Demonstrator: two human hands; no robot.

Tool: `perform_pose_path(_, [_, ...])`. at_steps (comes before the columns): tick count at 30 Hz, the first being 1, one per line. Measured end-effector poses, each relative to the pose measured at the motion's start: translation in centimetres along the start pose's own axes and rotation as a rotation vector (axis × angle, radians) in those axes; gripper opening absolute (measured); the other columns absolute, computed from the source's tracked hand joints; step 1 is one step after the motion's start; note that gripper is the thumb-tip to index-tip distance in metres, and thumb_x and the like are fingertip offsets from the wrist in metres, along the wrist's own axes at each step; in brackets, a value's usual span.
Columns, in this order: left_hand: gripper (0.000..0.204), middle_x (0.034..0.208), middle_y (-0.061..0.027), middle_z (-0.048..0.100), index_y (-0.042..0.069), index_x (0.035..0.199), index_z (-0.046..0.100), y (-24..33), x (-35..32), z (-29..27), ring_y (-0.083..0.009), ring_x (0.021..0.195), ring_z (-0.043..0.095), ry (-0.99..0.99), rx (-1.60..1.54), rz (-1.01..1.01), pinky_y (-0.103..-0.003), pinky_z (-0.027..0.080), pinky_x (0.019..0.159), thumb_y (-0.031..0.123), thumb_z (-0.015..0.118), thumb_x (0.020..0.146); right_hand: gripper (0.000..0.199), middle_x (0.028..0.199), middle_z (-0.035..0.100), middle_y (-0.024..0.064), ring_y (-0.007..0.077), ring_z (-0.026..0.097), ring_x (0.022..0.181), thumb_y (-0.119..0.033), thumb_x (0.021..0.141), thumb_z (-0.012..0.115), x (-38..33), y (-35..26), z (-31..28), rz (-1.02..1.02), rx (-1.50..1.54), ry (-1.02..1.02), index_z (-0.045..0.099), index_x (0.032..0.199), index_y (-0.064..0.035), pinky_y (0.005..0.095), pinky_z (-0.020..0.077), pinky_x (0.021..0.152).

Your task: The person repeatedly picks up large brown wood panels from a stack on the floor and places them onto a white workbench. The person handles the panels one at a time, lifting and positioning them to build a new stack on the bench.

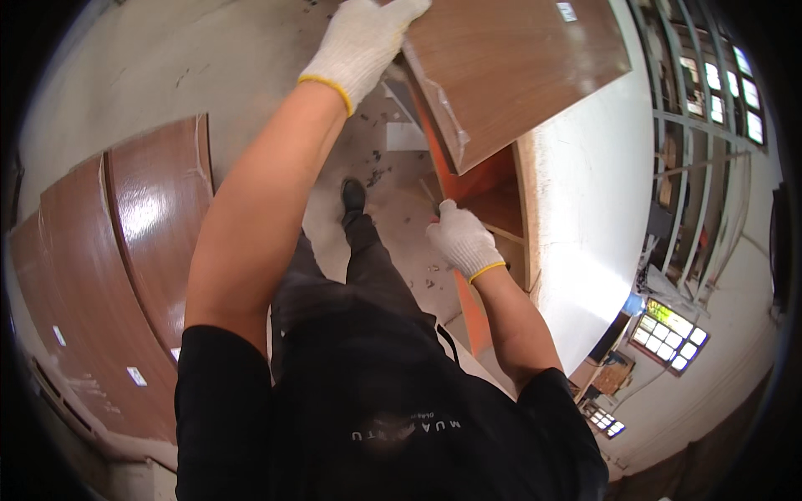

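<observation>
My left hand [368, 46], in a white knit glove with a yellow cuff, reaches far forward and grips the left edge of a brown wood-grain panel [518, 75]. Clear film hangs loose along that edge, and the panel lies tilted over the open front of an orange-lined cabinet [528, 217]. Lower down, my right hand [464, 238], gloved alike, is closed beside the cabinet's orange edge. Something small and dark shows at its fingertips, too little of it to name. The tips of the left fingers run out at the top of the picture.
Large brown panels [154, 192] lean at the left. To the right stretches the cabinet's long white side [593, 200]. Dark scraps [376, 175] and a pale flat piece [405, 136] lie on the floor by my shoe [353, 199]. Metal racks [689, 117] stand beyond.
</observation>
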State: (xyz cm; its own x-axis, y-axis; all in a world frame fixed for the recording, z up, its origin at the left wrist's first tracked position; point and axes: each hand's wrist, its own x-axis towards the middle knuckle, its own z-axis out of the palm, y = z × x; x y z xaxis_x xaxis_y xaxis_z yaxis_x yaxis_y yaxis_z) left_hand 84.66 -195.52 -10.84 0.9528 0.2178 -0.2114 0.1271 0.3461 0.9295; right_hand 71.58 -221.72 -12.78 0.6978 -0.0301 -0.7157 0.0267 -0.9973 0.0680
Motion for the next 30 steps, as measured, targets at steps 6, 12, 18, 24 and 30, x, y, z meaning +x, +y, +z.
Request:
perform_pose_path(6, [0.044,0.113,-0.0169,0.076,-0.006,0.129,0.068,-1.8,0.9,0.2,-0.0235,0.102,0.072,-0.094,-0.273,0.047,-0.035,0.056,0.091,0.027,0.069,0.1,0.05,0.125,0.067,0.0335,0.0458,0.068,0.117,-0.033,0.096,0.059,6.8,4.7,4.7,0.17,0.389,-0.001,0.06,0.131,0.0029,0.0532,0.052,0.102])
perform_pose_path(12, [0.05,0.117,-0.0082,0.073,-0.003,0.13,0.068,-2.4,0.6,0.1,-0.0188,0.102,0.068,-0.017,-0.154,0.004,-0.034,0.053,0.093,0.033,0.075,0.097,0.053,0.135,0.066,0.0236,0.037,0.064,0.126,-0.034,0.099,0.062,20.2,9.7,10.2,0.33,1.353,0.29,0.059,0.14,-0.0002,0.0455,0.0506,0.106])
perform_pose_path(18, [0.044,0.133,-0.0075,0.068,-0.003,0.139,0.061,-1.0,-2.6,0.4,-0.0168,0.118,0.065,-0.055,-0.181,-0.16,-0.034,0.052,0.1,0.019,0.069,0.103,0.053,0.144,0.064,0.0136,0.0308,0.057,0.137,-0.036,0.103,0.062,16.4,9.3,7.9,-0.353,0.371,0.354,0.058,0.145,-0.0033,0.0406,0.0454,0.114])
perform_pose_path(24, [0.054,0.137,-0.0103,0.066,-0.006,0.144,0.056,-0.2,-13.9,-5.5,-0.0219,0.122,0.065,0.059,-0.153,-0.242,-0.035,0.051,0.107,0.021,0.07,0.1,0.065,0.153,0.055,0.0096,0.0335,0.053,0.14,-0.036,0.096,0.07,0.3,5.1,4.5,-0.739,2.158,-0.325,0.051,0.152,-0.0095,0.0526,0.0484,0.109])
perform_pose_path(30, [0.07,0.144,-0.0134,0.063,-0.007,0.152,0.048,2.9,-28.1,-17.3,-0.0254,0.13,0.061,0.446,-0.068,-0.243,-0.038,0.046,0.115,0.021,0.074,0.094,0.09,0.169,0.038,0.0107,0.0334,0.043,0.15,-0.053,0.094,0.063,-0.5,-0.9,-0.8,-0.715,2.179,-0.907,0.029,0.167,-0.0132,0.058,0.038,0.122])
